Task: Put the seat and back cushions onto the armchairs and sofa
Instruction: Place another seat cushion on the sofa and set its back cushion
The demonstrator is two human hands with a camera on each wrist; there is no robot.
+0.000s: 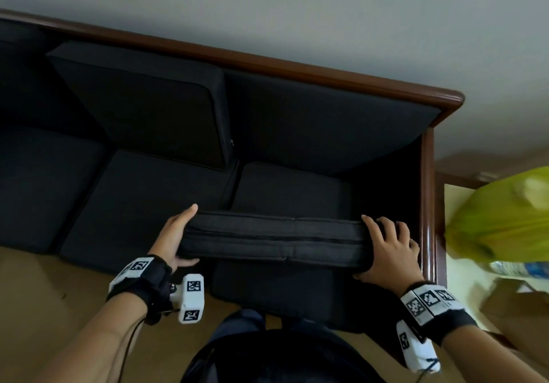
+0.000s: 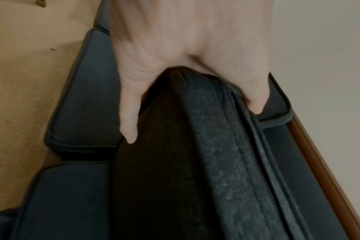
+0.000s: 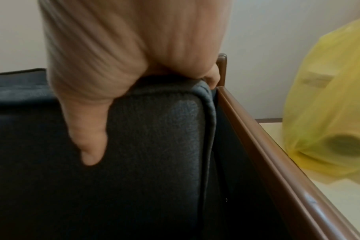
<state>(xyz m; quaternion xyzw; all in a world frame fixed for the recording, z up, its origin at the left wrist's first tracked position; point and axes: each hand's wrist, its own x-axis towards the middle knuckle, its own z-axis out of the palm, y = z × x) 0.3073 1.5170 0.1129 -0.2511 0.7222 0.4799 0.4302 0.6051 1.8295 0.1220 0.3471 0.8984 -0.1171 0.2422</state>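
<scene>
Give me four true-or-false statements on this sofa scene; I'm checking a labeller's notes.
1. Both the left hand and the right hand grip the dark cushion. True.
2. A back cushion already leans against the sofa back. True.
3. A red bag lies beside the sofa. False: the bag is yellow.
4. The sofa frame is white metal. False: it is brown wood.
</scene>
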